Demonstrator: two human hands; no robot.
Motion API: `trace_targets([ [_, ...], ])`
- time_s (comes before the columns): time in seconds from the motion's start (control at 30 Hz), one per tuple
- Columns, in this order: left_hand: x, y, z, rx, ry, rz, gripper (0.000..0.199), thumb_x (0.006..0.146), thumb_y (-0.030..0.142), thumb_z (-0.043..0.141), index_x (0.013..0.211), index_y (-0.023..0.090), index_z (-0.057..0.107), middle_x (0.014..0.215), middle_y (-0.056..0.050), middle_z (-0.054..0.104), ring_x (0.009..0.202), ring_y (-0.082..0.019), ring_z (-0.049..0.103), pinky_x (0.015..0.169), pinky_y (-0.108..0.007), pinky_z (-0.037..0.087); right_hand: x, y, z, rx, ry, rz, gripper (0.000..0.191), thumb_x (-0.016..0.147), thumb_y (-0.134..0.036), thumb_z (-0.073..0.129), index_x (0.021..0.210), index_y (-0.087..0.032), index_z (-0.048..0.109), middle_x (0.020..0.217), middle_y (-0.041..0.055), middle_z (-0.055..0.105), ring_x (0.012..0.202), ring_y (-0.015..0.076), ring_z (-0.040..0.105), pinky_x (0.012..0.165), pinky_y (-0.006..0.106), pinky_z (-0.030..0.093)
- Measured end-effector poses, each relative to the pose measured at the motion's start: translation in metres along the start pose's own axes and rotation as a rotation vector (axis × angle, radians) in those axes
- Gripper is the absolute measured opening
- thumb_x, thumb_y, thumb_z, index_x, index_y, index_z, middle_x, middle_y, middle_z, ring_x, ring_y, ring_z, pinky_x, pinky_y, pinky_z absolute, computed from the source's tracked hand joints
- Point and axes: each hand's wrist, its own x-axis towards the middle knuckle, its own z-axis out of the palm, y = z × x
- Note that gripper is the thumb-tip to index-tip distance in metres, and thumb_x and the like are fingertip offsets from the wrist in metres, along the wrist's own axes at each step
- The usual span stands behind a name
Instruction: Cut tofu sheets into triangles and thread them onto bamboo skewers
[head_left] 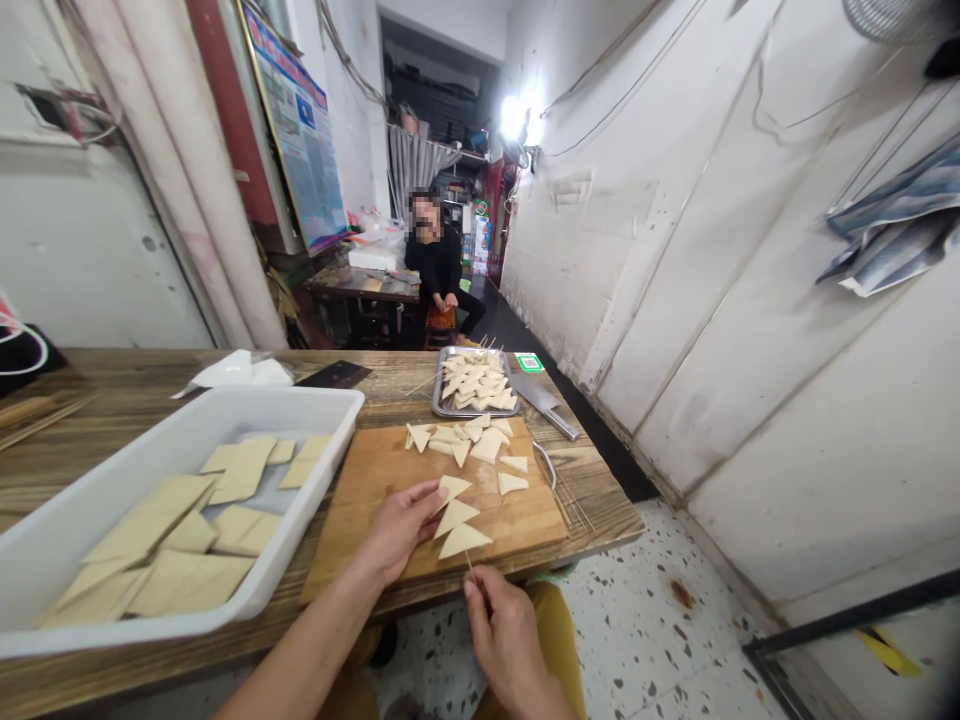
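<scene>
Over the wooden cutting board (pixel 360 500), my left hand (pixel 405 525) pinches the topmost of three pale triangular pieces (pixel 455 487). They line up on a thin wooden skewer (pixel 470 565), whose lower end is held between the closed fingers of my right hand (pixel 499 625), just off the board's front edge. More triangular pieces (pixel 489 444) lie loose at the back of the board. Behind it, a metal tray (pixel 436 400) holds a pile of skewered triangles (pixel 474 380).
A white plastic tub (pixel 262 590) with flat pale sheets (pixel 191 580) stands left. A cleaver (pixel 544 405) lies beside the tray, and loose skewers (pixel 574 500) lie right of the board. A plastic bag (pixel 244 370) rests behind the tub. A person (pixel 439 260) sits in the background.
</scene>
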Motion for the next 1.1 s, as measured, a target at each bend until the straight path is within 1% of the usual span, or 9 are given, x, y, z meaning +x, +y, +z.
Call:
trace_targets([
  [0.1, 0.000, 0.003, -0.003, 0.031, 0.025, 0.041, 0.034, 0.066, 0.029, 0.073, 0.094, 0.012, 0.065, 0.084, -0.007, 0.071, 0.067, -0.012, 0.065, 0.066, -0.023, 0.053, -0.002, 0.002, -0.005, -0.005, 0.016, -0.007, 0.025, 0.093, -0.023, 0.036, 0.084, -0.018, 0.059, 0.066, 0.0017, 0.062, 0.057, 0.0143, 0.059, 0.055, 0.020, 0.040],
  [0.2, 0.000, 0.003, -0.012, 0.204, 0.071, 0.186, 0.040, 0.072, 0.039, 0.066, 0.101, 0.012, 0.064, 0.087, -0.008, 0.071, 0.074, -0.016, 0.067, 0.073, -0.029, 0.054, 0.005, 0.003, -0.013, -0.012, 0.061, -0.012, 0.027, 0.093, -0.023, 0.036, 0.084, -0.019, 0.061, 0.068, 0.0023, 0.063, 0.059, 0.0149, 0.060, 0.056, 0.021, 0.041],
  [0.3, 0.000, -0.002, -0.029, 0.551, 0.243, 0.406, 0.044, 0.075, 0.047, 0.058, 0.106, 0.016, 0.064, 0.087, -0.007, 0.072, 0.081, -0.021, 0.068, 0.078, -0.034, 0.052, 0.020, 0.009, -0.025, -0.044, 0.111, -0.052, 0.026, 0.093, -0.023, 0.038, 0.088, -0.018, 0.063, 0.074, 0.0042, 0.066, 0.064, 0.0162, 0.062, 0.061, 0.022, 0.044],
  [0.4, -0.001, -0.008, -0.046, 0.779, 0.367, 0.520, 0.045, 0.077, 0.050, 0.052, 0.107, 0.019, 0.064, 0.086, -0.005, 0.073, 0.083, -0.022, 0.068, 0.079, -0.033, 0.051, 0.046, 0.020, -0.039, -0.112, 0.133, -0.151, 0.025, 0.092, -0.021, 0.041, 0.093, -0.017, 0.065, 0.080, 0.0061, 0.067, 0.072, 0.0172, 0.062, 0.067, 0.024, 0.046],
  [0.47, -0.001, -0.010, -0.054, 0.787, 0.381, 0.551, 0.046, 0.078, 0.050, 0.048, 0.108, 0.018, 0.063, 0.085, -0.004, 0.073, 0.080, -0.020, 0.068, 0.077, -0.032, 0.052, 0.070, 0.029, -0.051, -0.156, 0.118, -0.223, 0.025, 0.092, -0.021, 0.042, 0.094, -0.017, 0.066, 0.080, 0.0064, 0.066, 0.074, 0.0170, 0.061, 0.069, 0.024, 0.045],
  [0.53, -0.002, -0.010, -0.056, 0.760, 0.379, 0.569, 0.046, 0.079, 0.050, 0.047, 0.107, 0.017, 0.063, 0.084, -0.004, 0.073, 0.076, -0.019, 0.068, 0.075, -0.031, 0.053, 0.099, 0.037, -0.065, -0.190, 0.081, -0.263, 0.026, 0.092, -0.023, 0.043, 0.088, -0.017, 0.068, 0.077, 0.0059, 0.064, 0.071, 0.0164, 0.059, 0.065, 0.024, 0.044],
  [0.73, -0.004, -0.009, -0.055, 0.709, 0.362, 0.538, 0.047, 0.075, 0.050, 0.049, 0.104, 0.017, 0.065, 0.080, -0.004, 0.074, 0.073, -0.019, 0.069, 0.067, -0.028, 0.055, 0.199, 0.056, -0.096, -0.188, 0.010, -0.242, 0.022, 0.087, -0.020, 0.052, 0.077, -0.017, 0.072, 0.069, 0.0031, 0.064, 0.066, 0.0151, 0.058, 0.064, 0.023, 0.042],
  [0.93, 0.000, -0.017, -0.061, 0.674, 0.349, 0.577, 0.042, 0.073, 0.049, 0.053, 0.099, 0.021, 0.068, 0.075, -0.002, 0.074, 0.066, -0.018, 0.069, 0.061, -0.025, 0.056, 0.283, 0.072, -0.099, -0.098, -0.010, -0.123, 0.014, 0.080, -0.015, 0.059, 0.079, -0.018, 0.073, 0.082, 0.0038, 0.070, 0.080, 0.0173, 0.062, 0.076, 0.025, 0.044],
  [1.1, 0.002, -0.023, -0.067, 0.658, 0.294, 0.574, 0.037, 0.074, 0.046, 0.055, 0.098, 0.022, 0.069, 0.077, -0.001, 0.074, 0.067, -0.017, 0.069, 0.063, -0.022, 0.056, 0.338, 0.084, -0.096, 0.061, -0.046, 0.086, 0.007, 0.081, -0.015, 0.063, 0.079, -0.017, 0.069, 0.092, 0.0030, 0.068, 0.093, 0.0179, 0.060, 0.085, 0.030, 0.044],
])
